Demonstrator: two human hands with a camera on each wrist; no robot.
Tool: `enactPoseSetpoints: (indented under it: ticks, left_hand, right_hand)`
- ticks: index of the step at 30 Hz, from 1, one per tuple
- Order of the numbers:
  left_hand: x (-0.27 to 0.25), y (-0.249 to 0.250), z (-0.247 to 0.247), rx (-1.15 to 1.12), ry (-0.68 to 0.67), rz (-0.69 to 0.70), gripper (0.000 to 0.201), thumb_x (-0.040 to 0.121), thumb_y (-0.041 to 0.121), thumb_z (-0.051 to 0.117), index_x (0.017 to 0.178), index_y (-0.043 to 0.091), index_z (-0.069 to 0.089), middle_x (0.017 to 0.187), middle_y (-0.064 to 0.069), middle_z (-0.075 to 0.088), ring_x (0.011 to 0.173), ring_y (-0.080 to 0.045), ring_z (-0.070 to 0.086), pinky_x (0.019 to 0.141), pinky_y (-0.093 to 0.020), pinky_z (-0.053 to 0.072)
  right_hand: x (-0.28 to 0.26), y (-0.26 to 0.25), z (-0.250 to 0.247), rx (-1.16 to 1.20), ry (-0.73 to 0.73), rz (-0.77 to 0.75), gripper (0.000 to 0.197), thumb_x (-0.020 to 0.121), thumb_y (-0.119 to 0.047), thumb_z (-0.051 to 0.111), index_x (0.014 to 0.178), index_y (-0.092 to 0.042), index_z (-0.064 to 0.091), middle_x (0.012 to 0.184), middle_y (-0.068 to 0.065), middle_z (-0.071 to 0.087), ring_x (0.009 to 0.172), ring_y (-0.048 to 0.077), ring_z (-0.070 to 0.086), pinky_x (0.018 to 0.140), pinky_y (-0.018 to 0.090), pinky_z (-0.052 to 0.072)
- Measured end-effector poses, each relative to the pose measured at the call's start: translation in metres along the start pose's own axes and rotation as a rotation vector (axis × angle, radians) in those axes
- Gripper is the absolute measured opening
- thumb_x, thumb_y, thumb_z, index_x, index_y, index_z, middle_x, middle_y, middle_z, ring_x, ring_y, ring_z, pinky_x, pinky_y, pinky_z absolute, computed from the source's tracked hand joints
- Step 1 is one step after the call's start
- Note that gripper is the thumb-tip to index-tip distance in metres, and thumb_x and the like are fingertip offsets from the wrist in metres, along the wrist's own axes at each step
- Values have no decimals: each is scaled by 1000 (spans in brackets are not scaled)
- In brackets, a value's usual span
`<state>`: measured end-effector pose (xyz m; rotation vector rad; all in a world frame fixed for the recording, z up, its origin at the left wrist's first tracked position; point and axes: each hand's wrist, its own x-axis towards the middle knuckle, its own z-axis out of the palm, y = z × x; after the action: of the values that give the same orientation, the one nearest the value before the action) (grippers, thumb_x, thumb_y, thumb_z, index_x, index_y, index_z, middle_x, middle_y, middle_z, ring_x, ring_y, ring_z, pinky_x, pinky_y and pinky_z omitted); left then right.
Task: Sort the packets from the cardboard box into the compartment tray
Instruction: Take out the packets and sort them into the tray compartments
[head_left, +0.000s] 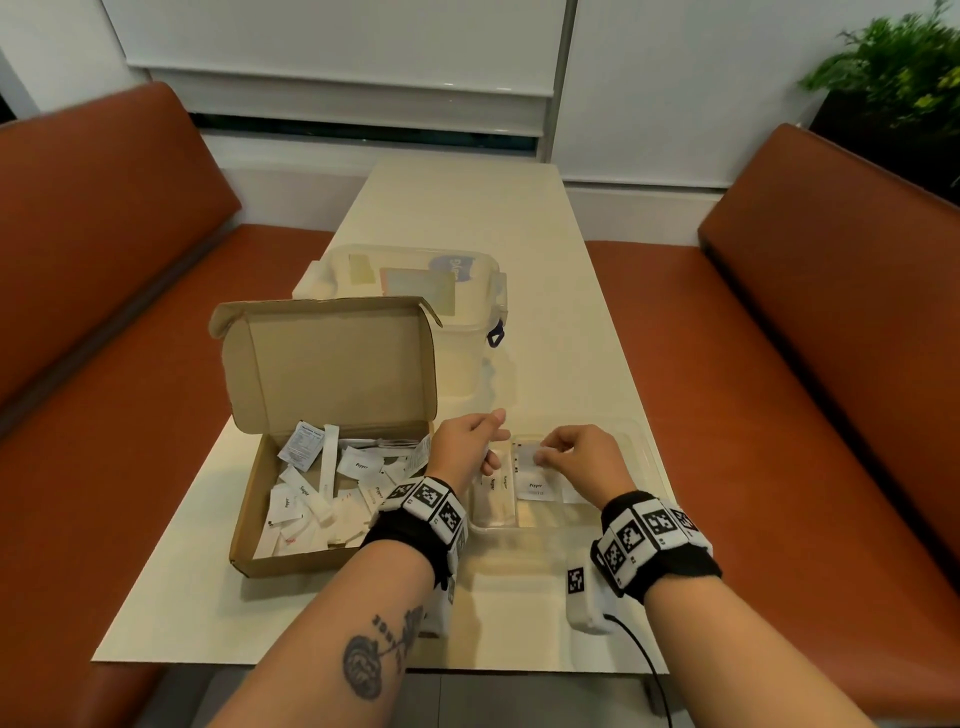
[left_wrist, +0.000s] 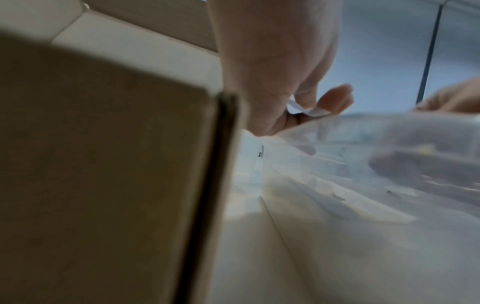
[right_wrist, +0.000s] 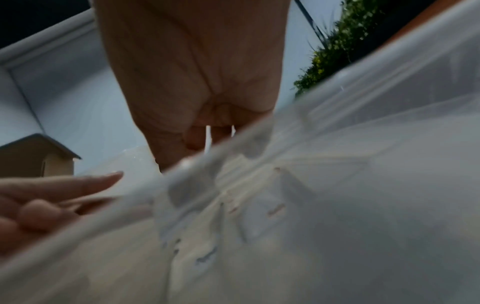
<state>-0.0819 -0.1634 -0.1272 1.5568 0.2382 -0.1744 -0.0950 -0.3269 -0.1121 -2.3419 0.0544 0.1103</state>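
An open brown cardboard box (head_left: 332, 441) on the cream table (head_left: 457, 218) holds a heap of white paper packets (head_left: 332, 488); just right of it, a clear plastic compartment tray (head_left: 641, 447) contains a few sorted ones. Over the tray, the right hand (head_left: 582, 457) pinches a small white packet (head_left: 527, 457) while the left hand (head_left: 467, 441), fingers loosely curled, holds a thin white packet (left_wrist: 309, 110), its label unreadable.

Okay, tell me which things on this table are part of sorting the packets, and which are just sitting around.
In the job:
cardboard box
loose packets
compartment tray
packet pinched by right hand
left hand, holding a packet

Just lying about:
clear lidded tub
potted plant
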Motion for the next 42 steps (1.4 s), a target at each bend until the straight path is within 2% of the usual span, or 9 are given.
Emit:
enactPoseSetpoints:
  ticks: [5,11,19,26,30,34,37,40,42]
  left_hand:
    - [1,1,-1,-20,1,-24,28,96,33,52,99,8,64,93,-6,70,37,-6,50,41,-18,40]
    - [1,1,-2,-30,6,-25,28,97,33,51,98,8,65,92,-7,70,37,-7,50,41,-17,41]
    - [1,0,-3,-28,14,-20,29,96,35,51,93,11,66,91,-7,72,40,-9,52,44,-20,43]
    - [-1,5,-2,-51,10,-52,33,97,35,50,99,6,65,93,-10,71,40,-9,52,43,-19,43]
    - [-2,13,-1,-165,15,-87,26,98,22,50,108,1,61,102,-18,68,39,-7,53,43,-18,44]
    - [-6,20,3,-424,37,-48,33,94,0,50,127,0,50,116,-19,62,62,-10,66,57,-18,54]
    - [-10,25,7,-524,17,2,38,97,3,46,135,4,43,128,-14,57,102,-19,62,87,-27,51]
    - [-12,23,9,-496,-7,21,38,97,10,50,135,10,46,132,-8,56,113,-14,56,86,-24,50]
    - [-12,19,9,-441,-21,23,35,97,14,50,132,14,49,134,-7,55,116,-12,55,98,-28,45]
  right_hand:
    - [0,10,5,-161,-62,63,12,69,-28,82,72,-18,76,86,-4,63,100,15,51,83,28,43]
    - [-1,12,13,-305,-44,39,16,71,-33,80,82,-21,76,105,0,51,108,18,39,84,24,35]
    - [-3,15,23,-387,-27,-105,35,64,-21,82,76,-20,49,90,-4,42,88,15,40,68,25,33]
    - [0,18,24,-368,-12,-111,33,68,-23,80,73,-19,48,86,-4,42,84,15,41,67,24,34]
    - [-2,4,21,-160,104,-130,27,81,-32,69,74,-15,50,77,-2,51,76,16,45,64,27,33]
    - [-8,-24,20,228,-3,-74,32,93,-34,56,71,-11,56,67,2,65,54,3,52,57,23,41]
    - [-13,-35,21,469,-102,17,32,95,-34,53,73,-12,60,69,5,69,46,0,50,49,15,39]
    - [-14,-37,20,550,-134,40,23,89,-31,62,76,-12,63,67,0,67,50,5,49,47,16,39]
    - [-14,-35,20,546,-136,24,12,84,-20,69,76,-13,65,62,-6,61,51,4,48,48,16,39]
